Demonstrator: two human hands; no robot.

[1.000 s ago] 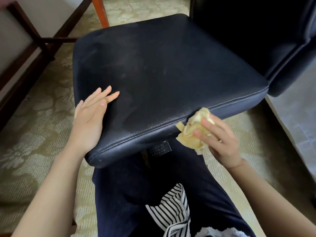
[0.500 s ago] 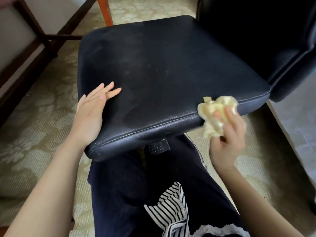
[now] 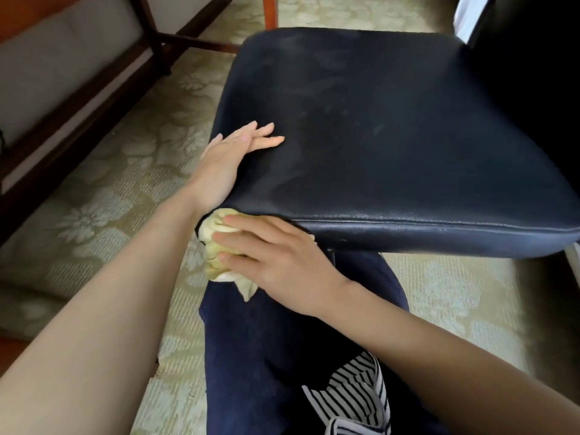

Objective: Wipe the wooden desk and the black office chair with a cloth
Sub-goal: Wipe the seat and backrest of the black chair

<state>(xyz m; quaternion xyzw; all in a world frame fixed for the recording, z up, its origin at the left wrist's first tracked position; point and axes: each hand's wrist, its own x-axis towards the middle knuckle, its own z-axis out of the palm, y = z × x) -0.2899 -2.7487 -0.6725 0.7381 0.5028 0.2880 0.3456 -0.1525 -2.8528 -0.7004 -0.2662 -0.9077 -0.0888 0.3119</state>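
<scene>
Wiping is now being done on the front edge of the black chair seat [image 3: 392, 146], near its front-left corner. The yellow cloth [image 3: 216, 246] is bunched and pressed against the seat's front rim by the right hand [image 3: 276, 255], fingers laid over it and partly curled round it; the cloth is gripped, not just pushed. A loose tail of cloth hangs below the hand, over the dark trousers [image 3: 282, 340].

The left hand [image 3: 232, 152] is laid flat on the seat top at the left edge, fingers straight, nothing held. Probably used as a brace.

Change against the earlier frames: a second ago the cloth was held at the front rim towards the right; half a second ago it was lifted clear near the right corner. It is now shifted across to the left end, just under the left wrist. The left hand's spot on the seat is unchanged. View is shifted too, with more of the wooden desk frame [image 3: 94, 89] shown at the left.

Meaning for the task: the rim is likely being covered in one pass. Dusty smears are seen on the seat top, so it is judged not finished. Desk top is not in view.
</scene>
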